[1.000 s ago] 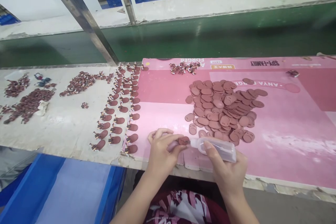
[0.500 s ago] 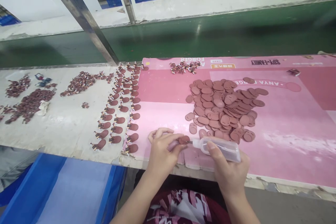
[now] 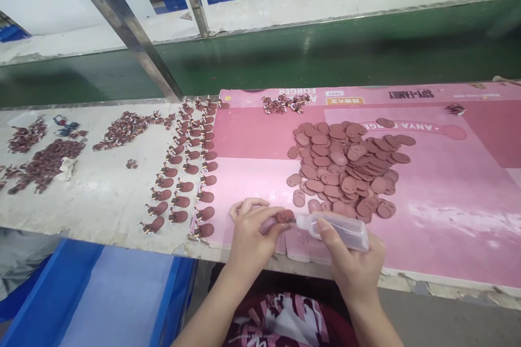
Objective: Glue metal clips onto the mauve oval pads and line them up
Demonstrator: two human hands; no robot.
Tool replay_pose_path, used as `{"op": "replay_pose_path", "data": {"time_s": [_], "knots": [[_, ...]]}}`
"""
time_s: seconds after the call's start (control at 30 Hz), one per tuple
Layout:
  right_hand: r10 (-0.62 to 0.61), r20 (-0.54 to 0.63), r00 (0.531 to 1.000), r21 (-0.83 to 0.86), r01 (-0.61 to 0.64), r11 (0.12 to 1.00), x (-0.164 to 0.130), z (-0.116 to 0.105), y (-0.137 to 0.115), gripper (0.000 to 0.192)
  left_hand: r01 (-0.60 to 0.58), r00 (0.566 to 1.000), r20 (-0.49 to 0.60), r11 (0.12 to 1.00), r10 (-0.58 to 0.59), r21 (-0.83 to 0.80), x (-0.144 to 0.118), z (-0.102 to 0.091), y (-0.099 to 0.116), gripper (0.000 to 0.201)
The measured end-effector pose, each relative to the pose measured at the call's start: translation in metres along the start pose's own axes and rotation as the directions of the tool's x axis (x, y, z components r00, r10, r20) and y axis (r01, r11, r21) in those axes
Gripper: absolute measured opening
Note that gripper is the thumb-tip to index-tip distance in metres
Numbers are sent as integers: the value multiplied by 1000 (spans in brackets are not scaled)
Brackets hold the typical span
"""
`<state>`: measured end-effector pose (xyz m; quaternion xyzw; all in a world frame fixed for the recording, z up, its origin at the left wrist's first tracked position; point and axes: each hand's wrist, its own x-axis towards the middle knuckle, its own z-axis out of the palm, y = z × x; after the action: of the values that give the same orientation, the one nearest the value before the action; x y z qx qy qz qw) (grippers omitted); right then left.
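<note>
Near the table's front edge, my left hand (image 3: 254, 233) pinches a brown oval disc (image 3: 285, 216) between thumb and fingers. My right hand (image 3: 354, 265) is wrapped round a clear squeeze bottle (image 3: 337, 229), tilted nearly flat, its thin dark nozzle at the disc. Whether any liquid comes out is too small to tell. Behind the bottle lies a heap of loose brown oval discs (image 3: 345, 168), some with small holes. To the left of my hands stand rows of discs with small figures attached (image 3: 183, 173).
Piles of small dark figure parts (image 3: 126, 130) lie on the left. More small parts (image 3: 285, 103) rest at the back of the pink sheet (image 3: 431, 227). A metal post (image 3: 130, 32) rises behind the table. Below left is a blue bin (image 3: 73, 276).
The bottle and my right hand have shifted slightly left, bringing the nozzle further over the disc. My left hand keeps its place with the disc.
</note>
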<state>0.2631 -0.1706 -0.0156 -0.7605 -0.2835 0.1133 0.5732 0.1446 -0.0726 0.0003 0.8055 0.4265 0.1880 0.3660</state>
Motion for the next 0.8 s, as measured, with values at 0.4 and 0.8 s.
{"op": "replay_pose_path", "data": {"time_s": [0.4, 0.8], "knots": [[-3, -66, 998, 40, 6, 999, 0, 1, -4, 23, -35, 999, -17, 999, 35, 12, 0, 1, -2, 19], [-34, -69, 997, 27, 36, 999, -1, 0, -6, 20, -42, 999, -25, 999, 42, 25, -1, 1, -2, 21]]}}
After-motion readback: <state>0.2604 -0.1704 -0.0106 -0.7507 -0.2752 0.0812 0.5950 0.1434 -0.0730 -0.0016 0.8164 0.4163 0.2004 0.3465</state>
